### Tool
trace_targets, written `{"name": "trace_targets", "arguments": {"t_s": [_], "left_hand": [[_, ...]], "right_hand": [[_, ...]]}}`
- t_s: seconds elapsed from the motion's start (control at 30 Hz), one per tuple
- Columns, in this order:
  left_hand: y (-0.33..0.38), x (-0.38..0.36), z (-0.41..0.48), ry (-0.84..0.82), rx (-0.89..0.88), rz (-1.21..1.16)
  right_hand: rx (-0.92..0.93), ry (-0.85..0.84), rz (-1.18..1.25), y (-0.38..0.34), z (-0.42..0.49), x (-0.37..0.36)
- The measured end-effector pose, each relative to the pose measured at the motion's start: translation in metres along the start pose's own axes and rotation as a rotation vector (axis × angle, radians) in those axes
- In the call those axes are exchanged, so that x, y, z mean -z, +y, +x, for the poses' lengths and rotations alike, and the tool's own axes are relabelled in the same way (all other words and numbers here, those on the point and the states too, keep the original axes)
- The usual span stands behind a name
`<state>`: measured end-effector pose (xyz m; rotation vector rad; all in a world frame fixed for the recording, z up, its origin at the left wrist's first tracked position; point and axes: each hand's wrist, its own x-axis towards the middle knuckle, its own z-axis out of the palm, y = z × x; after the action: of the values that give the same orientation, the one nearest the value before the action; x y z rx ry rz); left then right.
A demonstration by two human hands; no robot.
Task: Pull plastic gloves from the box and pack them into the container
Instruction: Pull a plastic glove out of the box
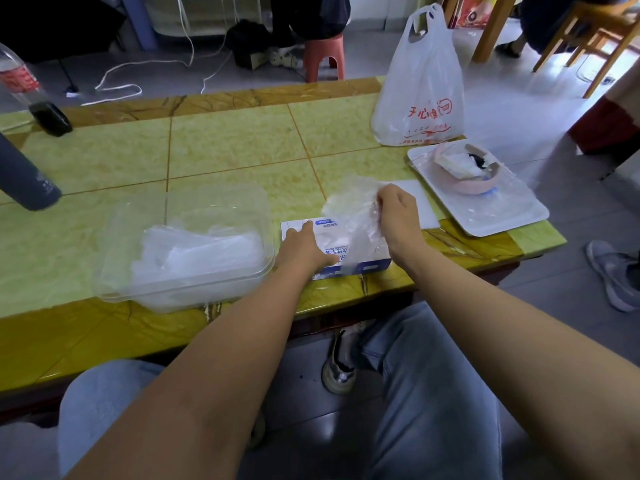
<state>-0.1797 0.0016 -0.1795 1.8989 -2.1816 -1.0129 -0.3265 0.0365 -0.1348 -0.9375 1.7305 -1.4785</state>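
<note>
Crinkled clear plastic hangs from the person's right hand (398, 216): a plastic glove (353, 216), pinched between curled fingers and thumb and lifted above the box, with its lower end trailing down over the box top. The glove box (372, 265), white with blue print, lies flat near the front edge of the green-yellow tiled table (235, 140). The left hand (304, 249) lies palm-down on the left part of the box top, its fingers straight and holding nothing.

Just left of the box, very close to it, stands the clear plastic container (117, 244), open at the top. A loose heap of packed gloves (201, 254) lies inside it.

Behind the right hand a white sheet (415, 195) lies on the table. Right of that, at the table's corner, a white tray (498, 220) carries a pink curved item (481, 189) with crumpled white scraps in it. A white plastic bag (419, 88) with red print stands upright behind the tray. At the left edge of the view a dark grey bottle (24, 178) leans in, and farther back stands a clear bottle with a red label (17, 77).
</note>
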Motion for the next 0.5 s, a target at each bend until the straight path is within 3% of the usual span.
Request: {"name": "trace_targets", "arguments": {"t_s": [0.2, 0.3, 0.37, 0.5], "left_hand": [[0.009, 0.004, -0.009, -0.048, 0.012, 0.124], [0.009, 0.011, -0.015, -0.041, -0.003, 0.091], [0.01, 0.019, -0.019, 0.015, 0.006, -0.135], [0.032, 0.037, -0.041, -0.066, 0.102, -1.033]], "right_hand": [[-0.099, 0.056, 0.178, -0.016, -0.004, 0.004], [-0.166, 0.043, 0.143, -0.01, -0.004, 0.007], [-0.216, 0.054, 0.135, -0.004, -0.007, 0.007], [-0.339, 0.056, 0.225, -0.004, -0.014, 0.002]]}}
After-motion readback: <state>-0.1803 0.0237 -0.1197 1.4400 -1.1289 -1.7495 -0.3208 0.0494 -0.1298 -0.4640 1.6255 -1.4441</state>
